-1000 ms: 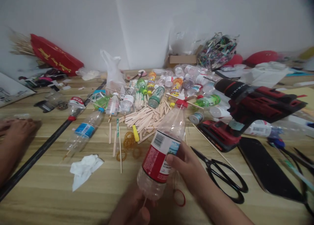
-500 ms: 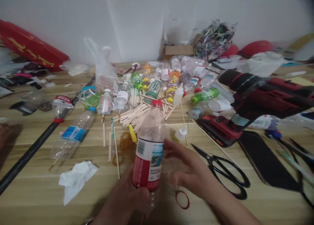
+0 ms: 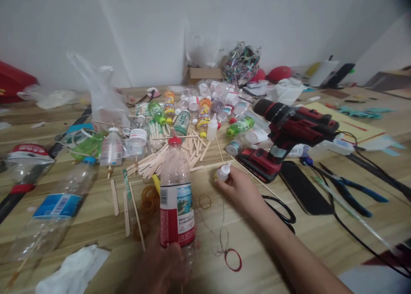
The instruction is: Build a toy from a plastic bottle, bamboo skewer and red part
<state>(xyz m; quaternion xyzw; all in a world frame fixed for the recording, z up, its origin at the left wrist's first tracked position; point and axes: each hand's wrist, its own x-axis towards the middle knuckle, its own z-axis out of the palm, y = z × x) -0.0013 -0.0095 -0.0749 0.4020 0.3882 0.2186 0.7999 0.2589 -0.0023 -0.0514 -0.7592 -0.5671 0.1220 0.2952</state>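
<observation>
My left hand (image 3: 160,262) is wrapped round the lower part of a clear plastic bottle (image 3: 177,212) with a red cap and a red-and-white label, held upright. Farther right, my right hand (image 3: 239,187) has its fingers closed on a small white glue bottle (image 3: 223,172) with a nozzle top. A red ring (image 3: 233,259) and loops of thin wire (image 3: 221,238) lie on the table below that hand. The scissors (image 3: 281,208) are partly covered by my right forearm. Wooden sticks (image 3: 154,161) are heaped behind the red-capped bottle.
A red and black cordless drill (image 3: 289,127) stands at the right, with a black phone (image 3: 305,189) and pliers (image 3: 349,191) near it. Several plastic bottles (image 3: 204,114) crowd the back. A blue-labelled bottle (image 3: 58,208) and white tissue (image 3: 73,270) lie at left.
My right hand has reached forward from beside the red-capped bottle and closed on the small glue bottle. My view has turned right. The red-capped bottle stays in my left hand.
</observation>
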